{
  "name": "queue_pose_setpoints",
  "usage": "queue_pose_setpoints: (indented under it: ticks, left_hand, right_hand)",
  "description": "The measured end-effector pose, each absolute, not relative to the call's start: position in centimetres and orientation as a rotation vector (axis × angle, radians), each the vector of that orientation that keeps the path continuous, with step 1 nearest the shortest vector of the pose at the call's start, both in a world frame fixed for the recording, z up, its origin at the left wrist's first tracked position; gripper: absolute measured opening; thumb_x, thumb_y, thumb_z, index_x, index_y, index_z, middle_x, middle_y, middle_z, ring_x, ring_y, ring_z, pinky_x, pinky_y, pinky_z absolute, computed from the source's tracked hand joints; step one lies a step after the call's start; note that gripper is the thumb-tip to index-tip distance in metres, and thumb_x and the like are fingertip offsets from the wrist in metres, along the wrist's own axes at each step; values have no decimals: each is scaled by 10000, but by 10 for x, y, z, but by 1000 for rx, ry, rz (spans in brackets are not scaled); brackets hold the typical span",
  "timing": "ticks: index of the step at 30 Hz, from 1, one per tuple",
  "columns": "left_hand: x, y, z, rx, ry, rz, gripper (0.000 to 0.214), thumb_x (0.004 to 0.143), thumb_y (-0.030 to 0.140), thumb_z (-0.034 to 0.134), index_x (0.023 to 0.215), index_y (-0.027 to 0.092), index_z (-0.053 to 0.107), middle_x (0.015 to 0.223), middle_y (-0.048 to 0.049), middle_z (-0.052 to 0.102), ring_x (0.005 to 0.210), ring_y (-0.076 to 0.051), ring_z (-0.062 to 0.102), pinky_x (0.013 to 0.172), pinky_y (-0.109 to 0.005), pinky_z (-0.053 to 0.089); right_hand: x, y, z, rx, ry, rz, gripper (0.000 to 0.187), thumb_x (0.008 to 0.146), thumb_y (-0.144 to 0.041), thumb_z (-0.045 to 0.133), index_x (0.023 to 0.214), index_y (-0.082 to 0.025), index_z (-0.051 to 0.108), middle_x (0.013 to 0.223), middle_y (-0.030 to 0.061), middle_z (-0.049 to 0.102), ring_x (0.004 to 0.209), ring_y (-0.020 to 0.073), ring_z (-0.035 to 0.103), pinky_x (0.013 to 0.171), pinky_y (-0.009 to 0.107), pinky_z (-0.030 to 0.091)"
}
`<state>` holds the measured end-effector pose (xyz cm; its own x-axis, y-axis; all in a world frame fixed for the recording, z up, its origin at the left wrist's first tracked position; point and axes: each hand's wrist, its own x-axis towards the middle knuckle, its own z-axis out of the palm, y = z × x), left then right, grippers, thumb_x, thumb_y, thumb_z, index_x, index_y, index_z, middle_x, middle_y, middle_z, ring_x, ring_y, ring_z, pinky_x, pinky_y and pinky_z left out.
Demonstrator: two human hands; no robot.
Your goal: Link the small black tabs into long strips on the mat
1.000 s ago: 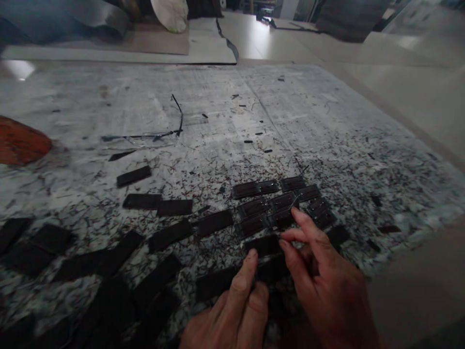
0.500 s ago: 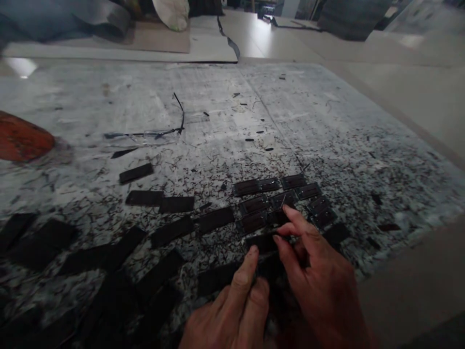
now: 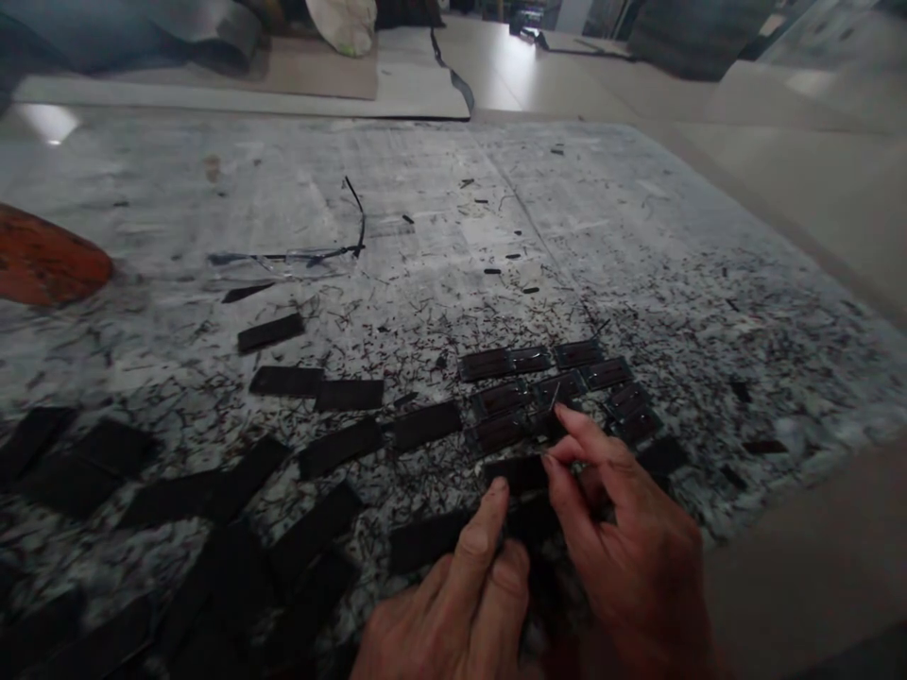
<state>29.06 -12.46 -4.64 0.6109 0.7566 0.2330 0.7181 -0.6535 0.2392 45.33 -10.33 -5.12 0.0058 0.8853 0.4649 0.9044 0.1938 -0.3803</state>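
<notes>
My left hand (image 3: 460, 586) lies low in the middle, index finger stretched out with its tip on the left end of a small dark rectangular piece (image 3: 519, 472). Its other fingers bend under the palm. Close by on the right, my right hand (image 3: 630, 519) is closed in a pinch at the piece's right end. A thin pale sliver (image 3: 555, 395) shows above its fingertips; what the pinch holds is too dark to make out. Just beyond lie several dark rectangular pieces with shiny clear edges (image 3: 498, 399).
Many plain dark rectangular pieces (image 3: 426, 427) spread over the left and front of the scuffed white board (image 3: 283, 179). Thin dark scraps litter it. Glasses (image 3: 312, 255) rest farther back, with an orange object (image 3: 53, 257) at the left edge. Sheets (image 3: 418, 80) lie behind.
The view has shifted slightly. Both hands keep nearly the same place at the dark piece, and the right thumb and finger look a little closer together.
</notes>
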Motion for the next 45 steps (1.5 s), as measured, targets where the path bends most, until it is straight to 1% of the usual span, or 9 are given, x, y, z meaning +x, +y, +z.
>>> queue_pose_setpoints:
  ticks: [5, 9, 14, 23, 29, 33, 37, 40, 45]
  left_hand:
    - [291, -125, -46, 2699, 1233, 479, 284, 811, 78, 388, 1048, 145, 529, 1269, -121, 490, 823, -119, 662, 540, -171, 539]
    - [292, -125, -48, 2696, 1253, 514, 273, 809, 72, 395, 1030, 148, 536, 1258, -119, 507, 830, -133, 663, 543, -177, 546]
    - [291, -124, -53, 2710, 1202, 579, 283, 832, 77, 359, 1037, 143, 542, 1239, -134, 528, 827, -146, 665, 546, -184, 548]
    - [290, -123, -54, 2689, 1220, 553, 310, 845, 67, 305, 1022, 166, 539, 1231, -112, 544, 829, -139, 664, 521, -191, 546]
    - [289, -125, -53, 2660, 1221, 495, 334, 821, 46, 310, 1041, 177, 524, 1254, -101, 525, 840, -133, 661, 530, -177, 544]
    - [288, -125, -54, 2649, 1219, 500, 325, 813, 64, 321, 1047, 191, 507, 1275, -99, 505, 848, -142, 661, 543, -190, 550]
    - [290, -125, -53, 2645, 1218, 456, 434, 729, -8, 283, 1056, 193, 486, 1289, -103, 489, 936, -149, 634, 615, -209, 556]
    - [291, -125, -52, 2628, 1219, 446, 466, 685, -19, 277, 1051, 183, 483, 1299, -114, 478, 955, -159, 627, 607, -227, 560]
    - [290, -125, -50, 2590, 1250, 441, 419, 740, 4, 286, 1056, 203, 478, 1324, -84, 461, 860, -150, 658, 556, -237, 559]
  right_hand:
    - [454, -106, -51, -1595, -1882, -75, 272, 854, -115, 519, 1125, -141, 536, 882, 22, 684, 731, 82, 631, 760, 156, 457]
    - [455, -108, -51, -1571, -1876, -37, 297, 847, -115, 525, 1143, -133, 520, 855, 19, 672, 725, 82, 622, 764, 159, 459]
    - [455, -108, -49, -1633, -1829, 26, 314, 844, -157, 530, 1157, -147, 510, 824, 8, 654, 662, 81, 601, 701, 160, 478]
    - [454, -106, -55, -1739, -1838, -60, 295, 845, -152, 495, 1138, -158, 529, 755, -2, 650, 578, 98, 584, 613, 199, 481]
    - [455, -108, -56, -1766, -1839, -23, 304, 849, -164, 474, 1149, -168, 523, 761, 8, 656, 600, 120, 604, 638, 218, 505]
    - [455, -111, -52, -1755, -1791, 7, 286, 855, -187, 462, 1132, -152, 526, 814, 32, 671, 617, 133, 624, 660, 236, 519]
    - [455, -113, -51, -1766, -1821, 32, 302, 852, -211, 476, 1145, -149, 516, 777, 23, 662, 608, 142, 621, 661, 254, 525]
    - [456, -112, -51, -1780, -1866, 77, 330, 849, -233, 475, 1165, -144, 513, 775, 37, 628, 639, 159, 611, 626, 274, 527]
    - [459, -111, -52, -1748, -1866, 181, 408, 828, -193, 484, 1231, -136, 466, 805, 45, 628, 666, 162, 607, 650, 286, 531]
